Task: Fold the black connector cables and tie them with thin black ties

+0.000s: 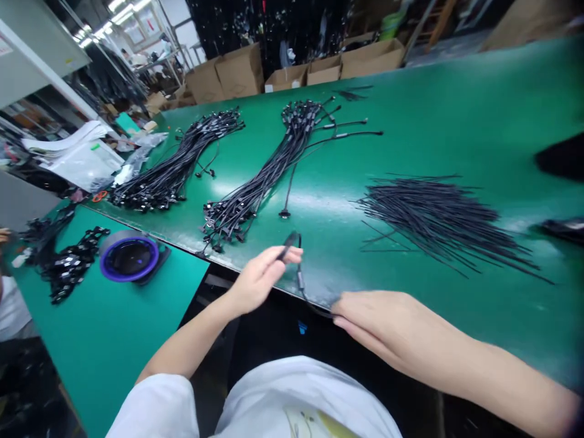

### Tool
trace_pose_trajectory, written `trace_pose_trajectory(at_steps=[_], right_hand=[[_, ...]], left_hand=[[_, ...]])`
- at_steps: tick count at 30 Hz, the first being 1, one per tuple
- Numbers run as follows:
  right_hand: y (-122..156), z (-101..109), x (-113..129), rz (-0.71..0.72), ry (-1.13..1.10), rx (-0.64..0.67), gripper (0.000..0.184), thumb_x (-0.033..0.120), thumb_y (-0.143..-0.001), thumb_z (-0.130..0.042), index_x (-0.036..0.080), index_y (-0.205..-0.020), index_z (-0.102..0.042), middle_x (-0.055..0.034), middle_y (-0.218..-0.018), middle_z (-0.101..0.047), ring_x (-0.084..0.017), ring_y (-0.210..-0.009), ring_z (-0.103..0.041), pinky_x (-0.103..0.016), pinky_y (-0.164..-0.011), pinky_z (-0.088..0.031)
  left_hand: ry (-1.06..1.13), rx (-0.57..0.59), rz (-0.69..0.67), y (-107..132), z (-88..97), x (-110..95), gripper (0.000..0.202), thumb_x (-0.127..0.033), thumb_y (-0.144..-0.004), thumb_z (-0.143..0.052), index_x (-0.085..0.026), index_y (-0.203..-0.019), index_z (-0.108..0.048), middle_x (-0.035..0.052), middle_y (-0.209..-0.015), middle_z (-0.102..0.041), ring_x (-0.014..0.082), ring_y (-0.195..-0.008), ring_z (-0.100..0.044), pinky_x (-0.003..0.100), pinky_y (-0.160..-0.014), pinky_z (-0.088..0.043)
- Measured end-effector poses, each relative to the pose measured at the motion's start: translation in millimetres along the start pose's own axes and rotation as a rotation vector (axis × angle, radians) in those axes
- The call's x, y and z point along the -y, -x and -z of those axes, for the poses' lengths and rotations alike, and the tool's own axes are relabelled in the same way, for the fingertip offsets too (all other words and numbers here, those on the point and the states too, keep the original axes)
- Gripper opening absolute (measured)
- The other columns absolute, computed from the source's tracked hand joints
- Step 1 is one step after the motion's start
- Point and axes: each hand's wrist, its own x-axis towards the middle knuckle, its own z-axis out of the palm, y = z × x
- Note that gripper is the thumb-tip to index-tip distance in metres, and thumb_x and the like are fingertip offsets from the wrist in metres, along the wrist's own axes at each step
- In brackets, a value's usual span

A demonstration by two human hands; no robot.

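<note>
My left hand (pixel 261 280) is pinching the black plug end of a thin black cable (pixel 300 277) above the edge of the green work mat (pixel 456 103). The cable hangs down past a small inline piece and runs to my right hand (pixel 371 322), whose fingertips hold it at the mat's front edge. Two long bundles of black cable harnesses (pixel 177 161) (pixel 260 176) lie beyond my hands, with a few strands splayed out. To the right lies a loose fan of thin black cables (pixel 438 225).
A lower green table (pixel 104 353) at the left holds a round device with a blue rim (pixel 129 258) and a heap of black connectors (pixel 68 264). Cardboard boxes (pixel 237 70) stand behind the bench. White plastic bags (pixel 77 155) lie at the far left, beside a person's white sleeve (pixel 11 310).
</note>
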Motion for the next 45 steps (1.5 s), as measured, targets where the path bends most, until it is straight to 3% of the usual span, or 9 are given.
trace_pose_trajectory(at_steps=[4, 8, 13, 18, 24, 29, 36, 41, 45], right_hand=[[-25.0, -0.7, -0.4, -0.268, -0.382, -0.229, 0.024, 0.032, -0.097, -0.043, 0.021, -0.087, -0.061, -0.0019, -0.081, -0.066, -0.013, -0.071, -0.06, -0.024, -0.067, -0.045], [-40.2, -35.4, -8.1, -0.494, -0.735, -0.62, 0.03, 0.049, -0.083, -0.064, 0.02, -0.091, -0.058, -0.0018, -0.082, -0.059, -0.014, -0.076, -0.057, -0.028, -0.073, -0.047], [-51.9, -67.6, -1.9, -0.712, -1.315, -0.797, 0.037, 0.054, -0.089, -0.056, 0.02, -0.076, -0.048, 0.009, -0.056, -0.028, -0.005, -0.045, -0.024, -0.018, -0.043, -0.026], [-57.2, -63.7, -0.2, -0.673, -1.416, -0.731, 0.042, 0.055, -0.083, -0.064, 0.018, -0.069, -0.051, 0.0072, -0.057, -0.031, -0.004, -0.047, -0.023, -0.017, -0.041, -0.022], [-57.2, -66.7, 15.8, -0.599, -1.341, -0.843, 0.041, 0.061, -0.086, -0.056, 0.02, -0.08, -0.055, -0.0025, -0.085, -0.057, -0.011, -0.067, -0.053, -0.022, -0.054, -0.045], [-58.0, -65.5, 25.8, -0.632, -1.454, -0.817, 0.046, 0.067, -0.085, -0.053, 0.021, -0.083, -0.052, 0.0014, -0.07, -0.054, -0.007, -0.048, -0.045, -0.019, -0.039, -0.033], [-62.3, -47.8, 16.0, -0.633, -1.783, -0.705, 0.062, 0.081, -0.077, -0.048, 0.019, -0.079, -0.051, 0.0096, -0.052, -0.034, -0.001, -0.036, -0.015, -0.017, -0.036, -0.01], [-63.3, -36.5, 2.0, -0.629, -1.905, -0.529, 0.063, 0.08, -0.079, -0.046, 0.018, -0.073, -0.051, 0.0104, -0.049, -0.029, -0.001, -0.035, -0.013, -0.016, -0.033, -0.012], [-66.1, -31.9, -8.3, -0.598, -1.959, -0.601, 0.062, 0.08, -0.077, -0.049, 0.018, -0.074, -0.052, 0.0108, -0.049, -0.029, 0.0, -0.032, -0.015, -0.015, -0.03, -0.014]], left_hand=[[-0.082, 0.285, 0.019, 11.1, -23.9, 1.2, 0.033, -0.046, -0.094, -0.049, -0.018, -0.093, -0.064, 0.0081, -0.09, -0.069, 0.0176, -0.081, -0.065, 0.03, -0.08, -0.048], [0.3, 0.118, 0.029, 3.6, -36.4, 7.9, 0.034, -0.051, -0.092, -0.053, -0.018, -0.08, -0.053, -0.0012, -0.067, -0.055, 0.009, -0.051, -0.047, 0.025, -0.055, -0.039], [0.529, 0.019, 0.161, -5.8, -55.5, 19.4, 0.044, -0.058, -0.088, -0.054, -0.018, -0.071, -0.05, 0.0015, -0.069, -0.057, 0.0151, -0.07, -0.057, 0.032, -0.079, -0.046], [0.456, -0.163, 0.121, 0.8, -61.9, 38.7, 0.046, -0.062, -0.09, -0.046, -0.02, -0.07, -0.044, -0.0075, -0.055, -0.033, 0.0104, -0.053, -0.041, 0.031, -0.075, -0.044], [-0.021, -0.028, 0.102, 4.9, -52.5, 49.1, 0.045, -0.061, -0.093, -0.04, -0.019, -0.083, -0.054, -0.0036, -0.059, -0.045, 0.0134, -0.058, -0.044, 0.029, -0.067, -0.038], [-0.259, 0.252, 0.089, 8.0, -48.2, 41.2, 0.048, -0.057, -0.095, -0.038, -0.019, -0.07, -0.054, 0.0022, -0.067, -0.054, 0.0159, -0.062, -0.047, 0.028, -0.063, -0.037], [-0.108, 0.264, 0.118, 10.1, -49.6, 39.7, 0.039, -0.055, -0.09, -0.051, -0.019, -0.089, -0.066, 0.0086, -0.1, -0.062, 0.021, -0.093, -0.056, 0.032, -0.087, -0.045], [0.559, 0.393, 0.532, 14.4, -61.0, 30.3, 0.044, -0.061, -0.082, -0.06, -0.018, -0.082, -0.053, -0.0028, -0.061, -0.047, 0.0125, -0.053, -0.05, 0.026, -0.051, -0.048], [0.733, 0.316, 0.573, 11.5, -68.1, 26.7, 0.041, -0.057, -0.086, -0.058, -0.015, -0.084, -0.057, -0.0068, -0.055, -0.035, 0.0079, -0.045, -0.039, 0.02, -0.044, -0.042]])
